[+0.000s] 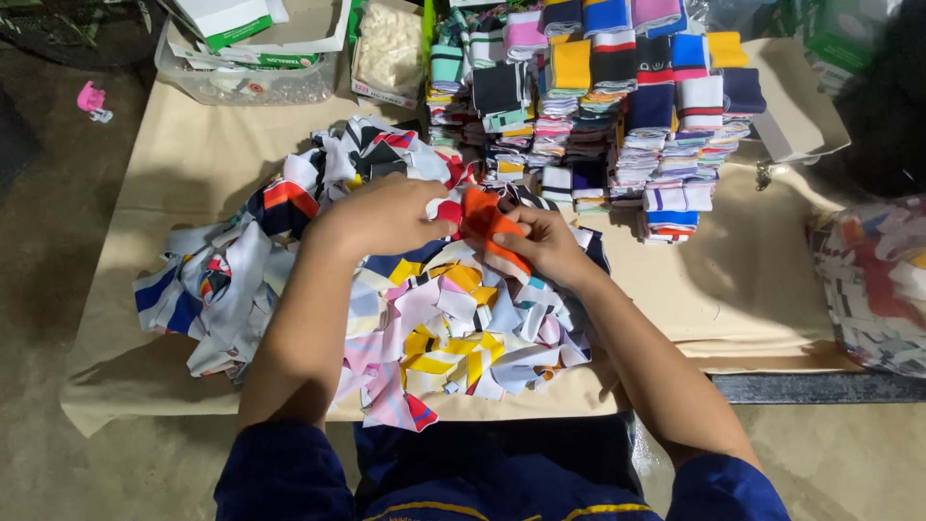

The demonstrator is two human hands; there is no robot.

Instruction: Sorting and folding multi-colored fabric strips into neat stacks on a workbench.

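Observation:
An orange strip of fabric [480,218] is pinched between both my hands above the middle of the table. My left hand [386,214] grips its left end, fingers closed. My right hand [542,243] holds its right end, with the orange cloth running down across the fingers. Under my hands lies a loose heap of mixed fabric scraps [434,318] in white, yellow, pink, blue and red. Behind the heap stand folded, stacked fabric pieces [617,106] in several colours.
A beige cloth covers the table [762,280]. At the back left stands a clear plastic bin [241,85] with cardboard in it. A clear bag of scraps [878,280] sits at the right edge. A small pink object [92,99] lies on the floor.

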